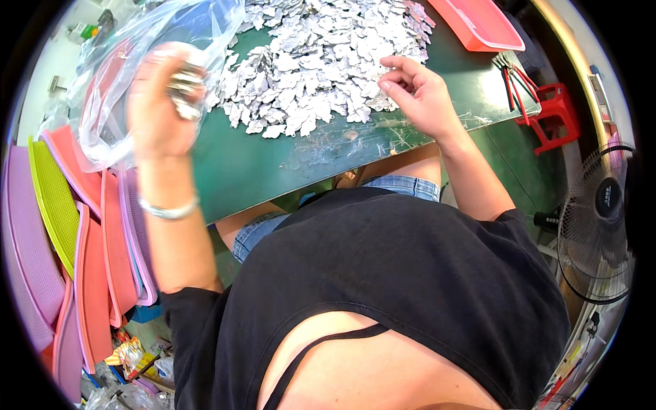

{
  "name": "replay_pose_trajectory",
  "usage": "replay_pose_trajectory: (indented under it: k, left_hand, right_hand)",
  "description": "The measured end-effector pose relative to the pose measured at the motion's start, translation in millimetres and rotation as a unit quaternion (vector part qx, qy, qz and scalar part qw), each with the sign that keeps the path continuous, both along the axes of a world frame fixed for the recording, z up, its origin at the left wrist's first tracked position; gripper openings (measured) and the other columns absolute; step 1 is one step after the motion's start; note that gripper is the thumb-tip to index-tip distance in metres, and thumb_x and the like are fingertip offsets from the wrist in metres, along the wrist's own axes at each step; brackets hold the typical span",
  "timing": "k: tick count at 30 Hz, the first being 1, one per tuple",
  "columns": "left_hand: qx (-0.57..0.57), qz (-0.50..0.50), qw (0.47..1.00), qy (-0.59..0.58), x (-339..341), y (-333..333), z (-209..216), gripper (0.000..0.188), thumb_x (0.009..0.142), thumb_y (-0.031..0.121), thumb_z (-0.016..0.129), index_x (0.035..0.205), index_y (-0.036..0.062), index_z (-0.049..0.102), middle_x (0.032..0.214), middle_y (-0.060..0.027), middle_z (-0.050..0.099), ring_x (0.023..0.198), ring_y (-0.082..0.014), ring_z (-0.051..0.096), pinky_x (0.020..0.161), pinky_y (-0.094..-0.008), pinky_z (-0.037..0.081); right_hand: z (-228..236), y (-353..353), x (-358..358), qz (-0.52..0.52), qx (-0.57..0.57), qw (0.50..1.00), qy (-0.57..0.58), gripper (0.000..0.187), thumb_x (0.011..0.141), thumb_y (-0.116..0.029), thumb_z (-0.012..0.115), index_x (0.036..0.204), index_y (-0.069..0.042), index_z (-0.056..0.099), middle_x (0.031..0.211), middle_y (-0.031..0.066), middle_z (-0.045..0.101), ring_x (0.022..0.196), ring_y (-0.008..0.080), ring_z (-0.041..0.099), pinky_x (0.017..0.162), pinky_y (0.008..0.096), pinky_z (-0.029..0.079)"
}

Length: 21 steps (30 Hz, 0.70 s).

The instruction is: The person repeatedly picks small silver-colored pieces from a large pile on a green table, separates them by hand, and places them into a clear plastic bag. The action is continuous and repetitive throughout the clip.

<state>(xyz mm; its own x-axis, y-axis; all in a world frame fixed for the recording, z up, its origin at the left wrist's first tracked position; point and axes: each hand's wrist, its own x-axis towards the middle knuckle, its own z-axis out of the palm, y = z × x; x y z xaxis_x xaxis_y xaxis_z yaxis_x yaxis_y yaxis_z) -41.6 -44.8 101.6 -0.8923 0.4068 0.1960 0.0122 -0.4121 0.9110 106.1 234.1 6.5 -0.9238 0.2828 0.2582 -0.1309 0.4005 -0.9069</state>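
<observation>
A big heap of small flat silver metal pieces (294,82) covers the far middle of the green table (273,171). My left hand (160,102), smeared by motion, is raised at the pile's left side, in front of a clear plastic bag (102,109). Its fingers are closed round several metal pieces (186,92), and a bracelet is on that wrist. Over the right edge of the heap hovers my right hand (424,99). Its fingers are partly curled, thumb and forefinger apart, with nothing visible between them.
A red plastic tray (478,27) stands at the table's far right, with red-handled pliers (516,82) near the corner. Beyond that corner is a red stool (553,116). A black fan (601,212) stands at right. Stacked purple, pink and green baskets (89,253) crowd the left.
</observation>
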Motion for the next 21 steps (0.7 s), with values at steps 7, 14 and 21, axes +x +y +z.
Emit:
replay_pose_trajectory:
  k: [7, 14, 21]
  left_hand:
    - [-0.537, 0.242, 0.765, 0.258, -70.4, -58.4, 36.4, 0.035, 0.075, 0.023, 0.067, 0.102, 0.0005, 0.061, 0.090, -0.0075, 0.062, 0.088, -0.0148, 0.056, 0.077, -0.0260, 0.041]
    - [-0.346, 0.260, 0.811, 0.394, -9.1, -0.6, -1.6, 0.021, 0.077, 0.016, 0.066, 0.094, 0.0039, 0.064, 0.082, -0.0032, 0.062, 0.073, -0.0087, 0.055, 0.066, -0.0221, 0.044]
    - [-0.304, 0.005, 0.947, 0.101, 58.4, 50.2, -69.6, 0.010, 0.079, 0.009, 0.063, 0.086, 0.0029, 0.063, 0.067, 0.0025, 0.056, 0.059, -0.0032, 0.049, 0.053, -0.0171, 0.039]
  right_hand:
    - [-3.0, 1.0, 8.2, -0.001, 0.244, 0.968, 0.050, 0.036, 0.073, -0.001, 0.058, 0.108, -0.004, 0.054, 0.088, 0.0096, 0.061, 0.080, 0.0269, 0.058, 0.070, 0.0329, 0.047]
    - [-1.7, 2.1, -1.1, 0.038, 0.353, 0.931, 0.085, 0.045, 0.071, 0.000, 0.058, 0.114, -0.007, 0.050, 0.091, 0.0103, 0.057, 0.085, 0.0282, 0.054, 0.074, 0.0352, 0.045]
    - [-3.2, -1.3, -3.1, 0.030, 0.320, 0.941, 0.102, 0.050, 0.069, -0.003, 0.064, 0.116, -0.007, 0.049, 0.086, 0.0085, 0.057, 0.080, 0.0245, 0.054, 0.073, 0.0329, 0.044]
